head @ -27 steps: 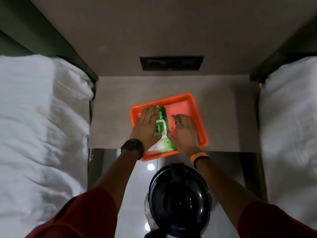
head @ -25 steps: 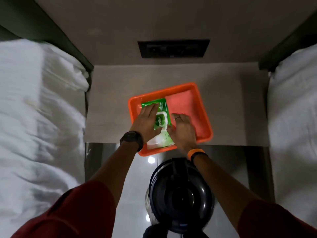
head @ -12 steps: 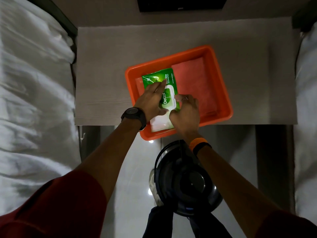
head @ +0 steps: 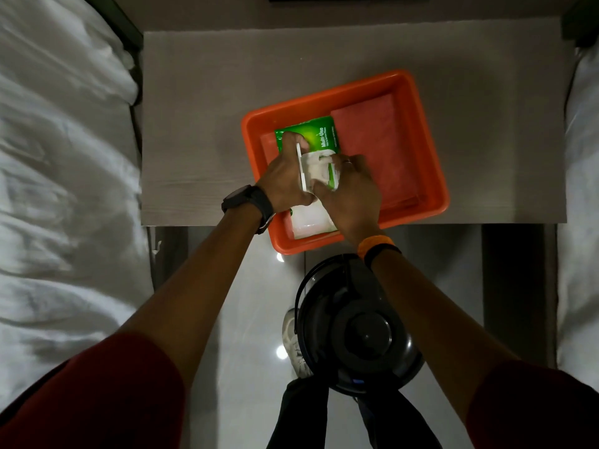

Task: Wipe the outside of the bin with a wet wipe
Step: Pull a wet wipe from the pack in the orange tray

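A green wet wipe pack [head: 312, 137] lies in the left half of an orange tray [head: 421, 124] on the bedside table. My left hand [head: 287, 176] presses on the pack and holds its white flap lid [head: 300, 166] up. My right hand [head: 351, 192] pinches the white wipe [head: 316, 171] at the pack's opening. A black round bin [head: 359, 328] with a domed lid stands on the floor below the tray, between my legs. A pink cloth [head: 379, 140] lies flat in the tray's right half.
The grey table [head: 201, 124] sits between two beds with white sheets [head: 58, 189]. The tray's near corner overhangs the table's front edge. A white shoe [head: 293, 345] shows left of the bin on the glossy tiled floor [head: 246, 319].
The camera has tipped down and closer. My left hand has lifted the pack's flap lid open, and my right hand has moved onto the opening and taken hold of a wipe.
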Tool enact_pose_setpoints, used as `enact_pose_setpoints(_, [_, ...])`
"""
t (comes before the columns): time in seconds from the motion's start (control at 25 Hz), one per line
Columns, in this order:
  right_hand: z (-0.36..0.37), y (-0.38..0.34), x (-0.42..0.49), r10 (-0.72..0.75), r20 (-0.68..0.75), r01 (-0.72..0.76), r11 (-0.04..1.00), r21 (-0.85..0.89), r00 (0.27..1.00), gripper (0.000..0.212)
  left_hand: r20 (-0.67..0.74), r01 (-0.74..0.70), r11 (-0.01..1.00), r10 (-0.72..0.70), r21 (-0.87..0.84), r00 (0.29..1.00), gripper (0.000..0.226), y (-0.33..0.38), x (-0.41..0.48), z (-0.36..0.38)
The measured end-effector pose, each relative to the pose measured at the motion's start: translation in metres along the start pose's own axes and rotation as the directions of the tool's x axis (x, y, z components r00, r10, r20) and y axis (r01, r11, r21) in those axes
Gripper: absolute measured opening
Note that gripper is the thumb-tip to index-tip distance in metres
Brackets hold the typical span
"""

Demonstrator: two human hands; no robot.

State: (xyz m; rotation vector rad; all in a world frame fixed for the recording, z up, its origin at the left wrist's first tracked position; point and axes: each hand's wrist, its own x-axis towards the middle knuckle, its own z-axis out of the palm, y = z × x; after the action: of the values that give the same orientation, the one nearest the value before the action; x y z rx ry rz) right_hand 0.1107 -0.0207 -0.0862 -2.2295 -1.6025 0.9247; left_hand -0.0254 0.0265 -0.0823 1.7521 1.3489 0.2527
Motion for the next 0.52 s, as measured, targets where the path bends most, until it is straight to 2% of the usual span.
enact_pose_setpoints(0.12, [0.002,-0.001,0.009,-0.048,0.013,0.049,0.998,-0.042,0.999,0.060,0.017,0.014,1.000,-0.013,-0.016,1.000,0.080,0.001,-0.004,-0.004])
enact_pose_setpoints(0.32, [0.007,-0.004,0.024,-0.017,-0.029,0.016,0.999,-0.028,0.999,0.041,0.002,0.022,0.999,-0.022,-0.037,1.000,0.080,-0.001,-0.005,0.000])
enact_pose_setpoints(0.4, [0.010,-0.006,0.027,-0.002,-0.052,0.004,0.999,0.045,0.999,0.031,-0.001,0.039,0.999,-0.039,-0.033,0.999,0.079,-0.001,-0.005,0.001])
enact_pose_setpoints(0.52, [0.008,-0.007,0.025,0.065,-0.088,-0.035,0.953,0.300,0.994,0.019,-0.013,0.053,0.998,-0.053,-0.040,0.998,0.082,0.000,-0.005,0.002])
